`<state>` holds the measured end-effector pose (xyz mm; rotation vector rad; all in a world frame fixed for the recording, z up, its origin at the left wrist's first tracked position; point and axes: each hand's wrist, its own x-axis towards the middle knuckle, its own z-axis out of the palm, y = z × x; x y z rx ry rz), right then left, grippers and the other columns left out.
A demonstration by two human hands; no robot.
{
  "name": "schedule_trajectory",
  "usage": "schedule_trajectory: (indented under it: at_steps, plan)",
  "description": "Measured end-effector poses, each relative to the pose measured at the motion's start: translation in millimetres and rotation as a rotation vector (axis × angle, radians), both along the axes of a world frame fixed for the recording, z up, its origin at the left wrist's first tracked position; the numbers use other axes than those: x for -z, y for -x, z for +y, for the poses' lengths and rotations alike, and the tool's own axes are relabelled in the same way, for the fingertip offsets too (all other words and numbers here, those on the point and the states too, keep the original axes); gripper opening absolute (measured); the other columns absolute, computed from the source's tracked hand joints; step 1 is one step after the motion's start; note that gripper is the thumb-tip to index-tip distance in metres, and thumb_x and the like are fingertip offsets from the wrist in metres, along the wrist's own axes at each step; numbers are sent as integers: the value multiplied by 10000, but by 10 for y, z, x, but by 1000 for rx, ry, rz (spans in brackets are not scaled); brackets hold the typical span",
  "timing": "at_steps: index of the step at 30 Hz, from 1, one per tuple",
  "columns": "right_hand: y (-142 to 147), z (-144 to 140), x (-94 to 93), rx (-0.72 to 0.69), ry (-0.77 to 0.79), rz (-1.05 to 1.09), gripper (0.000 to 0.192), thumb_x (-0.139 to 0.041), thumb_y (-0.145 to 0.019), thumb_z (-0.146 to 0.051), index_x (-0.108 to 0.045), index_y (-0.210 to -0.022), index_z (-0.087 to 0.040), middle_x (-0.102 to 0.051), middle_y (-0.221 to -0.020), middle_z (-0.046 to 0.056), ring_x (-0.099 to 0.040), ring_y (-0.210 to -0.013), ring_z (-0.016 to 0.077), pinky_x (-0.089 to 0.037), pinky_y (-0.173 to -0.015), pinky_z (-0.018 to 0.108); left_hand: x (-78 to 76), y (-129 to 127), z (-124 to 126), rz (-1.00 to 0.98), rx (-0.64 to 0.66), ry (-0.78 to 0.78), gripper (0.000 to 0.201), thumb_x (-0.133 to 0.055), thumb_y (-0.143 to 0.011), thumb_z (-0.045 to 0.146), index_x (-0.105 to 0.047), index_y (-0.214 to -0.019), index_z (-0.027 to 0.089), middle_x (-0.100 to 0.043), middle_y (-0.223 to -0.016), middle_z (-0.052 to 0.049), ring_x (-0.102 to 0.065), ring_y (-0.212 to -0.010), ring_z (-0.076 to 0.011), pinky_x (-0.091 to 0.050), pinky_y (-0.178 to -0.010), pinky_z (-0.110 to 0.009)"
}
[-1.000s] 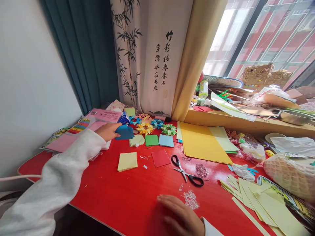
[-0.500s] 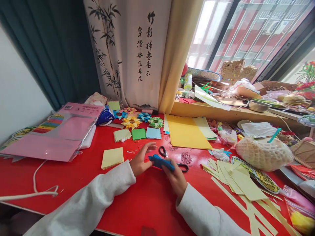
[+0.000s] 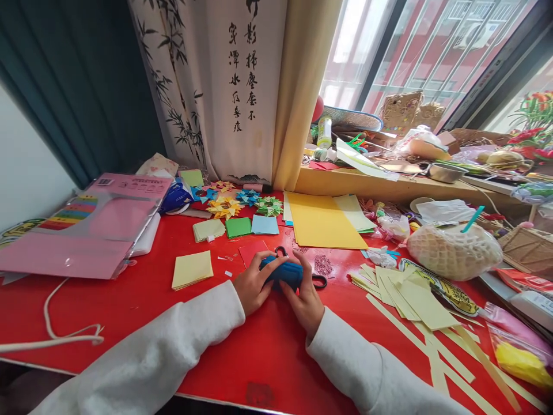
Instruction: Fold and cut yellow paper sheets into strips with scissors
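Between both hands is a dark blue bundle of folded paper (image 3: pixel 288 274), held just above the red table. My left hand (image 3: pixel 254 283) grips its left end, fingers curved over the top. My right hand (image 3: pixel 306 295) closes on the right end, thumb on the near side and fingers behind. Partly hidden behind the bundle lie black-handled scissors (image 3: pixel 320 281). A red paper square (image 3: pixel 253 251) is by the left fingertips. To the left sits a stack of pale yellow paper squares (image 3: pixel 192 270).
Behind are green squares (image 3: pixel 238 227), light blue squares (image 3: pixel 265 225), folded paper stars (image 3: pixel 224 207) and a large yellow sheet (image 3: pixel 326 222). Pale yellow strips (image 3: pixel 425 300) spread over the right side. A pink paper pack (image 3: pixel 99 230) and a white cord (image 3: pixel 52 323) occupy the left.
My left hand, apart from the bundle before, has come right and taken hold of its left end. The bundle now sits gripped between both hands. The camera view has shifted slightly.
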<state>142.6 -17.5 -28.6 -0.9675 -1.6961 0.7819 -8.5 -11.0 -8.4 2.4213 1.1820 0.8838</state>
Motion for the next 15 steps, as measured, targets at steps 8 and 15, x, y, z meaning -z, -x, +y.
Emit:
schedule_trajectory:
  at_steps: [8, 15]
  plan:
    - [26, -58, 9, 29, 14, -42, 433, -391, -785, -204, -162, -1152, -209, -333, -1161, 97, -374, -1083, 158, -327, -912, 355, 151, -39, 32, 36, -35, -109, 574, -345, -744, 80, -182, -1264, 264, -68, -1334, -86, -378, -1084, -262, -422, -809, -395]
    - [48, -68, 41, 6, 6, -25, 230, -369, -793, -192, -230, -975, -212, -312, -1177, 108, -369, -1086, 161, -336, -901, 369, 47, -56, -55, 102, -51, -114, 545, -336, -782, 116, -146, -1274, 251, -80, -1330, -99, -410, -1060, -249, -444, -785, -357]
